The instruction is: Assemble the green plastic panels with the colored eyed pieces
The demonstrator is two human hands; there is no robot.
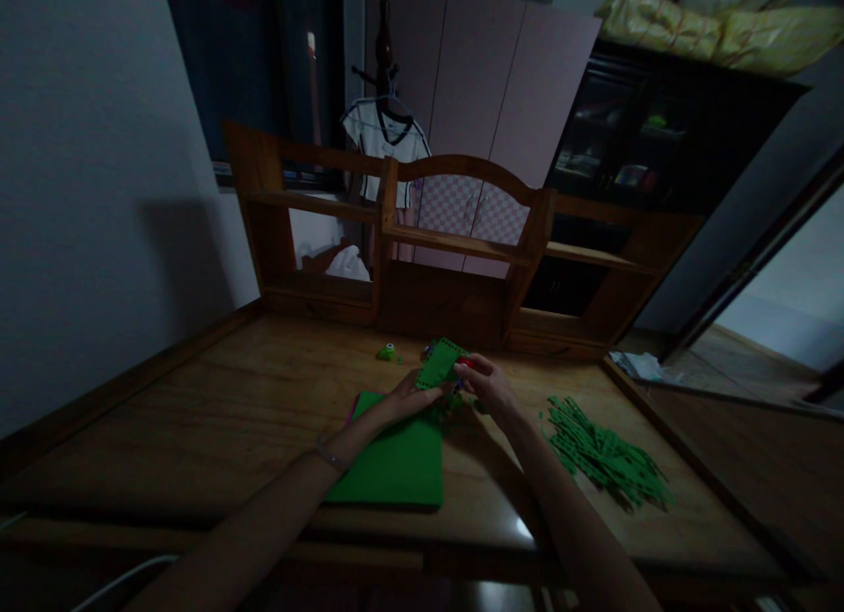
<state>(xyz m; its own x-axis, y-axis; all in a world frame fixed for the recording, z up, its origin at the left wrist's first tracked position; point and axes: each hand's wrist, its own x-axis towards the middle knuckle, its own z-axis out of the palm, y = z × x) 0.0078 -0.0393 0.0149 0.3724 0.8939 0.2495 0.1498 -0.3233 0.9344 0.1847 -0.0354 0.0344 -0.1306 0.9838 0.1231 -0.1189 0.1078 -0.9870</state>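
Above the middle of the desk, my left hand [410,401] is closed on the lower edge of a green sheet [440,362] with a row of dark holes or notches along its borders. My right hand [488,385] grips a small red tool [465,362] at the sheet's right edge; its kind is too dark and small to make out. Beneath my left wrist lies a stack of flat green sheets [402,462], with a pinkish edge showing at its left side. Small green bits lie in shadow under both hands.
A loose pile of thin green strips [603,454] lies on the right of the wooden desk [198,401]. A small green object with an eye-like spot [387,352] sits beyond my left hand. The wooden shelf unit [454,234] stands along the desk's back edge.
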